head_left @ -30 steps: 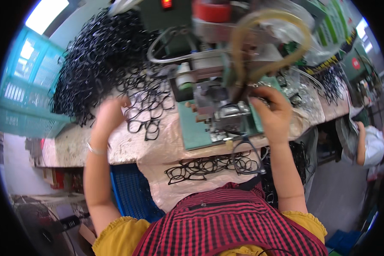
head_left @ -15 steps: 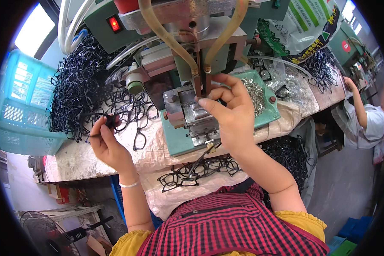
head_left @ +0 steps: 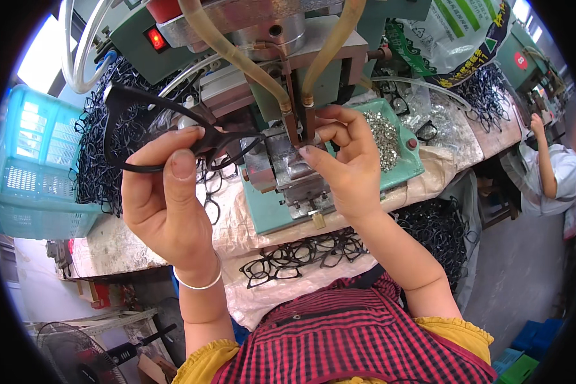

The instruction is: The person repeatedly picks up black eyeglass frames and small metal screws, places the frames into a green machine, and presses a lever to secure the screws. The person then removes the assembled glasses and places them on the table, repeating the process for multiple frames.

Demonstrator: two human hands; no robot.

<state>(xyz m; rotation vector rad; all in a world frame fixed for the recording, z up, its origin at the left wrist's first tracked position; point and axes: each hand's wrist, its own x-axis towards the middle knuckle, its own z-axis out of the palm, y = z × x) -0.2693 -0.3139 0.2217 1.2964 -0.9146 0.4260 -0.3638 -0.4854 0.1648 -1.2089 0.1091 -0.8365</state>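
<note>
My left hand [head_left: 173, 205] has thumb and fingers closed on a black eyeglass frame [head_left: 153, 104], raised left of the machine. One rim is near the camera, and the other reaches toward the metal fixture block [head_left: 288, 163]. My right hand [head_left: 353, 173] is at the machine's two copper-coloured prongs [head_left: 290, 127], just above the block. Its thumb and index finger are pinched together by the prong tips; whatever is between them is too small or hidden. Two yellowish hoses [head_left: 243, 64] lead down to the prongs.
A green tray [head_left: 411, 168] of small metal pieces [head_left: 383, 137] stands right of the machine. Black frames lie along the front edge [head_left: 281, 262] and in a heap at left beside a teal crate [head_left: 41, 150]. Another person's arm [head_left: 545, 160] shows at far right.
My left hand has come up from the frames on the left table, bringing an eyeglass frame closer to the camera and toward the machine. My right hand stays at the prongs.
</note>
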